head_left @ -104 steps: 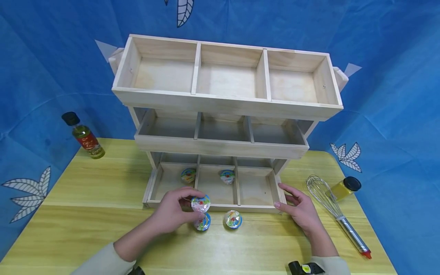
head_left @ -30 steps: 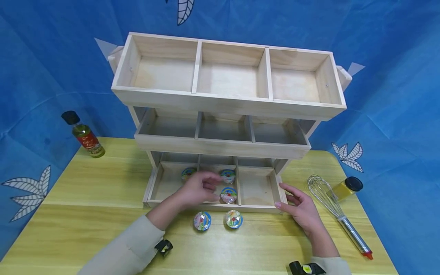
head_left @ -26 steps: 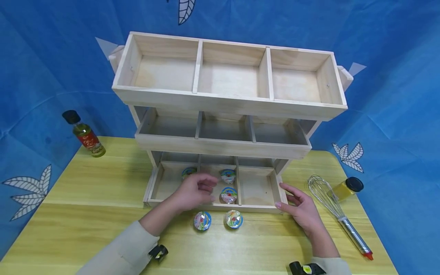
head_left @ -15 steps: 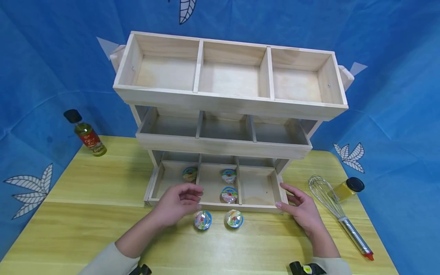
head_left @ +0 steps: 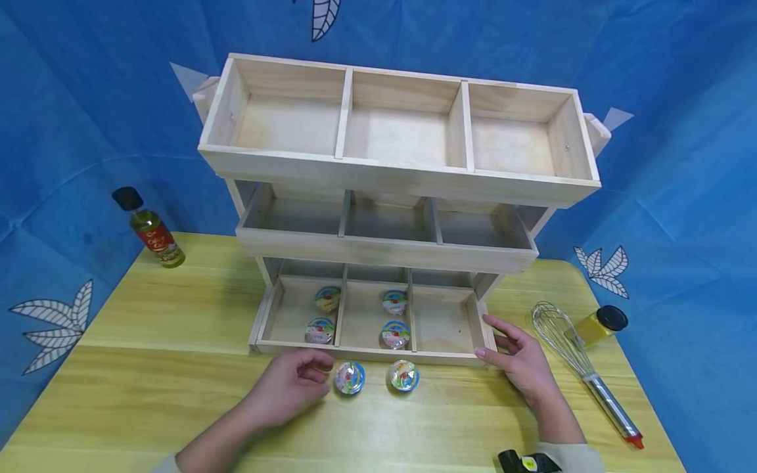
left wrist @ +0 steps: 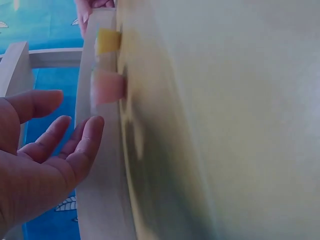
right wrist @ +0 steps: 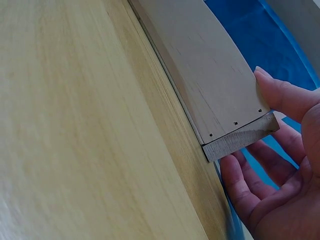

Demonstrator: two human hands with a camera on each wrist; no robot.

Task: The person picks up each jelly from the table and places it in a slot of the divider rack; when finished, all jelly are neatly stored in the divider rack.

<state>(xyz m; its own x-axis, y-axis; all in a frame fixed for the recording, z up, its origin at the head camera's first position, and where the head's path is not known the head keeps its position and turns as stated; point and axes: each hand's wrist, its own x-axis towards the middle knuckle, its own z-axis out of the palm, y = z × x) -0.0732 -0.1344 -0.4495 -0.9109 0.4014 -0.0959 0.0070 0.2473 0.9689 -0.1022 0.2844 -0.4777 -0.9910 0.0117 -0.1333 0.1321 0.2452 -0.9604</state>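
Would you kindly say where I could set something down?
Bare: the top tier; the tabletop between oil bottle and bottom tier; that tier's right compartment. Crowded: beside the left hand, with two jelly cups, and around whisk and jar.

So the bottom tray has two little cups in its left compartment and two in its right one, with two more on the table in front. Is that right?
Not quite: the head view shows the second pair of cups in the middle compartment, not the right one. The rest stands.
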